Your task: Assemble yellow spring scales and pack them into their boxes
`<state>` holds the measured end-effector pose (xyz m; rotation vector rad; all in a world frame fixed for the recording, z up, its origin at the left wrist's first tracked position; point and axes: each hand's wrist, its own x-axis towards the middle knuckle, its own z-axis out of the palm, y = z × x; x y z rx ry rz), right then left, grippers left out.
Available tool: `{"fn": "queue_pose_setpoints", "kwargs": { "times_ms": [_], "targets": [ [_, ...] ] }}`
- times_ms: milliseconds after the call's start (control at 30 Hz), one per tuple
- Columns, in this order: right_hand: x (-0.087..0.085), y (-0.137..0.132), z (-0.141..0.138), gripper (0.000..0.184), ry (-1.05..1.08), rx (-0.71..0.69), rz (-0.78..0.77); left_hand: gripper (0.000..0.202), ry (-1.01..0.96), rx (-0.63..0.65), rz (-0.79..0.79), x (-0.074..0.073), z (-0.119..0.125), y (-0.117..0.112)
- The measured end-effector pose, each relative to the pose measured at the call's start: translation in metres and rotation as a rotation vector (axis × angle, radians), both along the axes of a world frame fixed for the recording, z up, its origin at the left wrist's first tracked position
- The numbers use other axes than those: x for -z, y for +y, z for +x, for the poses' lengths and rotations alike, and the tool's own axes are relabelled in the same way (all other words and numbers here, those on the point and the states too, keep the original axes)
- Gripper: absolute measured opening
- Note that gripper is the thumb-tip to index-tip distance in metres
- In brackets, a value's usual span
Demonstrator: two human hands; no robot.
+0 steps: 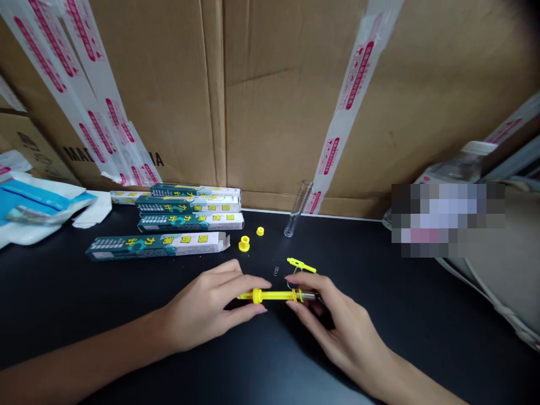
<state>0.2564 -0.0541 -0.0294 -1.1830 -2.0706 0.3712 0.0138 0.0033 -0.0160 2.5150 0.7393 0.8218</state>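
Your long boxes [189,221] lie near the bench's [422,315] far left corner; a clear tube [297,209] leans at its far edge.

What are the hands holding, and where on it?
Both hold one yellow rod: the left hand pinches its left end by the collar, the right hand its right end near the metal tip.

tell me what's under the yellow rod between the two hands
Only the black table shows under the yellow rod, in shadow. The left hand grips its left end, the right hand its metal end; whatever lies beneath their fingers is hidden.
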Motion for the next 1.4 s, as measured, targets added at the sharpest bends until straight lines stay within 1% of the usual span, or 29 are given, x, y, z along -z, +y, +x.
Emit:
{"fn": "queue_pose_setpoints", "kwargs": {
  "times_ms": [67,100,167,233,267,333,400,467,533,600,700,767,867,1000,1067,1133,1200,1267,1333,1400],
  "targets": [
    [0.002,0.001,0.001,0.035,0.060,0.050,-0.002,0.021,0.000,0.034,0.017,0.000,0.000,0.000],
    [0.002,0.002,0.002,0.036,0.081,0.078,0.006,0.019,-0.009,0.016,0.009,0.000,0.000,0.000],
    [0.000,0.005,0.005,0.039,0.079,0.164,0.032,0.015,-0.050,-0.080,-0.040,0.000,0.001,0.002],
    [-0.003,0.006,0.010,0.037,-0.001,0.273,0.038,0.016,-0.135,-0.202,-0.154,0.001,0.001,0.006],
    [-0.005,0.005,0.014,0.033,-0.055,0.323,0.024,0.017,-0.189,-0.243,-0.238,0.001,0.001,0.007],
    [-0.007,0.003,0.020,0.027,-0.140,0.387,0.000,0.019,-0.298,-0.262,-0.419,0.000,0.002,0.011],
    [-0.007,-0.001,0.023,0.025,-0.172,0.400,-0.003,0.018,-0.377,-0.243,-0.546,-0.003,0.003,0.013],
    [-0.006,-0.004,0.023,0.022,-0.172,0.377,0.000,0.018,-0.415,-0.239,-0.582,-0.006,0.004,0.014],
    [-0.004,-0.006,0.020,0.020,-0.178,0.314,-0.003,0.020,-0.428,-0.250,-0.599,-0.008,0.004,0.014],
    [-0.004,-0.005,0.016,0.023,-0.227,0.243,0.016,0.021,-0.423,-0.249,-0.653,-0.010,0.004,0.014],
    [-0.004,-0.002,0.011,0.027,-0.369,0.203,0.129,0.021,-0.422,-0.226,-0.732,-0.010,0.003,0.014],
    [-0.005,0.002,0.009,0.023,-0.433,0.191,0.220,0.021,-0.444,-0.208,-0.753,-0.010,0.003,0.015],
    [-0.008,0.007,0.008,0.016,-0.468,0.162,0.322,0.023,-0.470,-0.188,-0.799,-0.011,0.002,0.016],
    [-0.013,0.011,0.006,0.018,-0.543,0.133,0.437,0.029,-0.457,-0.206,-0.846,-0.013,0.001,0.019],
    [-0.014,0.012,0.005,0.015,-0.550,0.129,0.499,0.032,-0.479,-0.207,-0.857,-0.012,0.001,0.021],
    [-0.016,0.011,0.005,0.009,-0.517,0.123,0.549,0.033,-0.503,-0.205,-0.873,-0.010,0.000,0.023],
    [-0.018,0.009,0.004,0.006,-0.455,0.092,0.566,0.034,-0.503,-0.206,-0.894,-0.009,0.000,0.024],
    [-0.019,0.005,0.001,0.012,-0.342,0.048,0.543,0.034,-0.492,-0.204,-0.902,-0.008,-0.001,0.025],
    [-0.019,0.000,-0.002,0.017,-0.169,0.004,0.475,0.033,-0.475,-0.206,-0.894,-0.009,-0.001,0.023],
    [-0.018,-0.005,-0.004,0.017,0.027,-0.007,0.333,0.031,-0.446,-0.208,-0.879,-0.011,0.000,0.021]
  ]
}}
